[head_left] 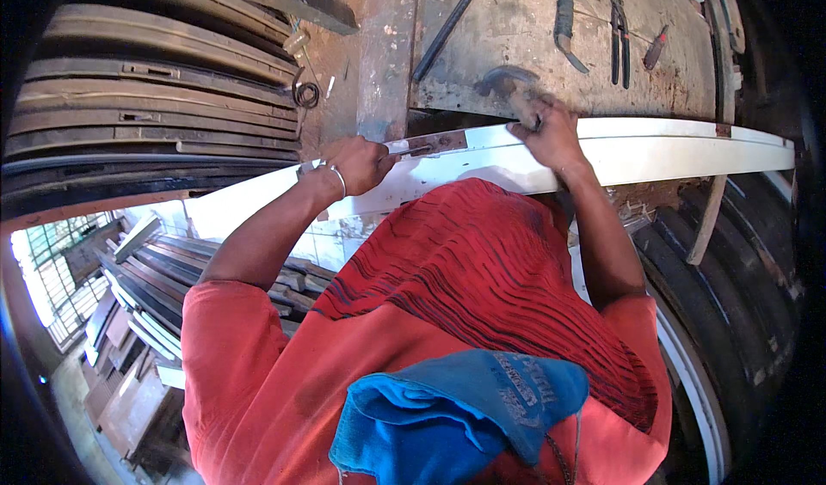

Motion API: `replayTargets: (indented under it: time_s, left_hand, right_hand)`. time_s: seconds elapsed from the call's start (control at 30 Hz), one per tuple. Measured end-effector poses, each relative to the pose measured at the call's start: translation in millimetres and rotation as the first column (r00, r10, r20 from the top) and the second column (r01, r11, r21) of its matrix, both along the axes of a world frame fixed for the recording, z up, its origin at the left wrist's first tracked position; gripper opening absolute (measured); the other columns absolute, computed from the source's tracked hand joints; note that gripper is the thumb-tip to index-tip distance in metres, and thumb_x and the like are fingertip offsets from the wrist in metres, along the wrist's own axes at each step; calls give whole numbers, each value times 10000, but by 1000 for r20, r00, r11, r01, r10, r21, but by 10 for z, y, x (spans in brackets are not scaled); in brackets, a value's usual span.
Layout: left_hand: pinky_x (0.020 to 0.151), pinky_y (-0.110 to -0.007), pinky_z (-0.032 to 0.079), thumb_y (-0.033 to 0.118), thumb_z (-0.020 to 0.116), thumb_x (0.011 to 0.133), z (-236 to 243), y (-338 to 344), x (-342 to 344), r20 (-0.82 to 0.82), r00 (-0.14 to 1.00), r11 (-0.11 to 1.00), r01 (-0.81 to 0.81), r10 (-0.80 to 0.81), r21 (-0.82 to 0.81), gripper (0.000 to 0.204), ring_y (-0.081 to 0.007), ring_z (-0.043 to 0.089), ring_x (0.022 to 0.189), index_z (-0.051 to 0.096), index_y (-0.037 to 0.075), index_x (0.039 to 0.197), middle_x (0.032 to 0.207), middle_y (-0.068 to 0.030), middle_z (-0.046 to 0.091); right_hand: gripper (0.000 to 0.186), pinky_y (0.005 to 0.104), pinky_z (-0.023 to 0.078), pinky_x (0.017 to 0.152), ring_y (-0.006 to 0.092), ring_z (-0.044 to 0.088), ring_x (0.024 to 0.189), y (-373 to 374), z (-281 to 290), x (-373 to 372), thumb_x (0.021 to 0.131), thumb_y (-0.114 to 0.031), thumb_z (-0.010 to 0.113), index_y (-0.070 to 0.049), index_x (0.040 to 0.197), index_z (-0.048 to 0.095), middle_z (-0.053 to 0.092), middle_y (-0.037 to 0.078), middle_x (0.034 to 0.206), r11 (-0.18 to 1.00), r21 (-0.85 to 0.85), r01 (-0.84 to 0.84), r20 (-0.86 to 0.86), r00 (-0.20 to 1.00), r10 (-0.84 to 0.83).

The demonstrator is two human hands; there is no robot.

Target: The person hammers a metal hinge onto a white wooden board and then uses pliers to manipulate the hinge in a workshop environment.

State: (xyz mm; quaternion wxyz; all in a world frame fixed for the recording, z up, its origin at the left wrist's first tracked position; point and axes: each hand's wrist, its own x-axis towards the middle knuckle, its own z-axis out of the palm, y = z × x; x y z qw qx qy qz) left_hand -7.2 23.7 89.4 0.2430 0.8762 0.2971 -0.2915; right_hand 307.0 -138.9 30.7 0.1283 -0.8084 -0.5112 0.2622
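A long white-painted board (654, 151) lies across in front of me, with a bare brown recess (449, 143) in its upper edge. My left hand (360, 165) is closed in a fist on the board, left of the recess. From it a thin metal-shafted tool (417, 150) points right into the recess; its handle is hidden, so I cannot tell its exact kind. Farther right, my right hand (551, 137) grips a hammer (508, 79) by its handle just above the board. The hammer's head is smeared by motion and angled up to the left.
On the worn wooden bench (680, 94) lie a dark bar (452, 25), a hooked dark tool (564, 29), pliers (619, 42) and a red-handled screwdriver (656, 48). Stacked timber (155, 98) fills the left. Dark planks (723, 253) stand at right. A blue cloth (456, 416) is close below.
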Motion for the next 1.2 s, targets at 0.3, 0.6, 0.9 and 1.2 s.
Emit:
replayTargets:
  time_s: [0.3,0.6,0.9,1.2]
  left_hand:
    - [836,-504,532,416,467,1034,-605,-43,-201,92,993,983,-58,75,-175,518,-429,681,859,740,22,837,868,-213,721]
    - [835,-494,550,361,531,996,-95,-34,67,-59,996,993,-66,60,-94,416,-429,699,900,750,21,900,941,-216,730]
    - [839,-504,548,358,559,979,-256,-55,9,-21,995,990,-96,94,-106,396,-431,699,864,738,18,886,911,-217,731]
    - [761,-446,549,423,533,1004,-290,-363,-147,43,905,891,-406,422,-203,499,-335,704,733,724,24,772,743,-154,718]
  right_hand:
    - [569,480,526,928,433,663,1071,986,21,228,883,-323,687,-56,1372,572,685,302,1114,998,-20,67,172,983,-62]
    - [545,480,527,934,415,648,1090,911,-289,133,876,-262,722,-145,1386,570,643,213,1217,999,-31,-30,245,969,37]
    - [405,468,493,1003,404,584,1187,817,-200,608,870,-367,712,-124,1194,717,675,227,1168,973,131,192,164,963,-213]
    - [556,495,493,1014,414,624,1191,444,-833,2199,861,-497,612,-150,1295,650,630,271,1297,825,-4,566,437,743,-507]
